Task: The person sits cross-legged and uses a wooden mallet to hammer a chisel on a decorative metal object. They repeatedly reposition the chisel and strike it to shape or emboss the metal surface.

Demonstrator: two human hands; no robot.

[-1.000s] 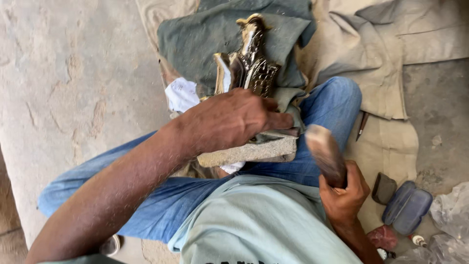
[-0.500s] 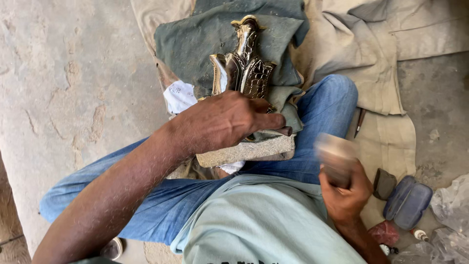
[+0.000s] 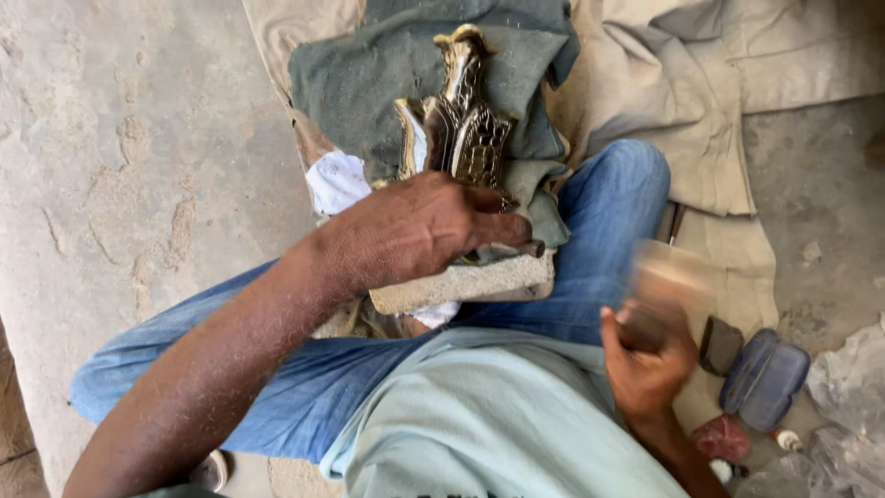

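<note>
On green cloth [image 3: 369, 83], embossed brass figure [image 3: 466, 129]

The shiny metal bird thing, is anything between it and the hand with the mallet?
Yes. The left hand rests on the brass figure, covering its lower end. The right hand holds the blurred mallet off to the side, above the bent knee.

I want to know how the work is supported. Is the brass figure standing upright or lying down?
Lying down. The brass figure rests lengthwise on a grey-green cloth, its near end under the left hand.
</note>
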